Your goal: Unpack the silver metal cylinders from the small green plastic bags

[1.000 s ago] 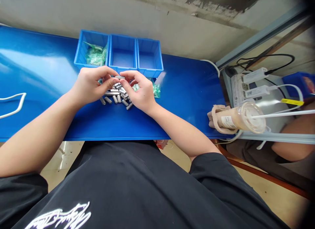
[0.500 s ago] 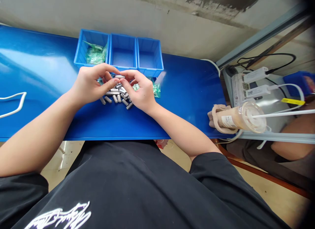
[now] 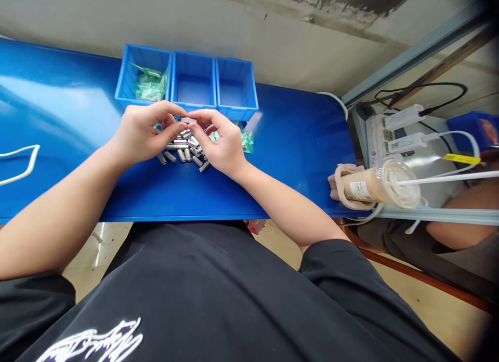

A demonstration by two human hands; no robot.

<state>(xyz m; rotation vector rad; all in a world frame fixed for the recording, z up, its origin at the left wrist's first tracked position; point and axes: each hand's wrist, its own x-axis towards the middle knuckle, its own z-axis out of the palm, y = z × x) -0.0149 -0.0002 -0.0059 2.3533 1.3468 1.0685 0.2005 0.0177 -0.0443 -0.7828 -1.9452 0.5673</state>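
Observation:
Between the fingertips of both hands sits a small silver metal cylinder [image 3: 188,120], lying crosswise. My left hand [image 3: 150,131] pinches its left end with thumb and forefinger. At the other end, my right hand [image 3: 223,141] grips it the same way. Just below the hands, a loose pile of similar metal cylinders [image 3: 183,154] lies on the blue table [image 3: 234,201], partly hidden by my fingers. Green plastic wrapping [image 3: 247,142] shows beside my right hand, and a bit more of it peeks out behind the fingers.
Three blue bins stand in a row behind my hands. The left bin [image 3: 121,86] holds a green plastic bag [image 3: 151,85]; the middle bin [image 3: 194,103] and right bin [image 3: 237,112] show bare floors. A lidded drink cup [image 3: 374,188] in a cardboard holder is at the right edge, near a power strip [image 3: 376,141].
The held cylinder has turned slightly between my fingertips, its upper surface now looking darker. Both hands keep nearly the same position, and the whole view has shifted a little.

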